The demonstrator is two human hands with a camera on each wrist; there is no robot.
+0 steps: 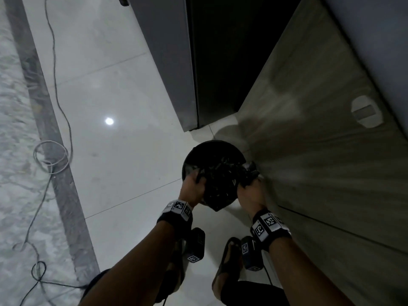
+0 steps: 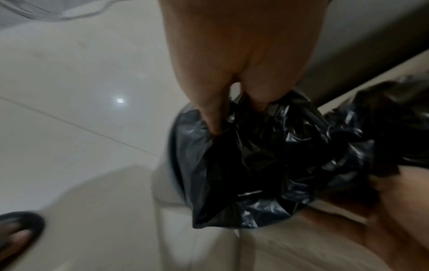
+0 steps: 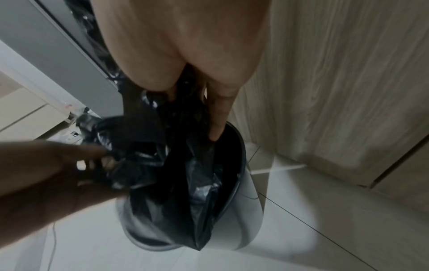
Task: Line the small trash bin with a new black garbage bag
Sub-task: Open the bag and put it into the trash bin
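A small round trash bin (image 1: 199, 151) with a dark rim and pale sides (image 3: 250, 216) stands on the tiled floor beside a wooden cabinet. A crumpled black garbage bag (image 1: 218, 182) hangs over the bin's near part, with one corner drooping over the side (image 3: 199, 236). My left hand (image 1: 191, 188) grips the bag's left edge (image 2: 218, 135). My right hand (image 1: 250, 192) grips its right edge (image 3: 185, 110). The bag (image 2: 267, 155) is bunched between both hands above the bin mouth.
A wood-grain cabinet front (image 1: 320, 140) with a round recessed pull (image 1: 365, 112) stands right of the bin. A grey door panel (image 1: 167, 62) and a dark gap lie behind it. Cables (image 1: 51, 157) trail along the floor at left. My sandalled feet (image 1: 227, 268) stand near.
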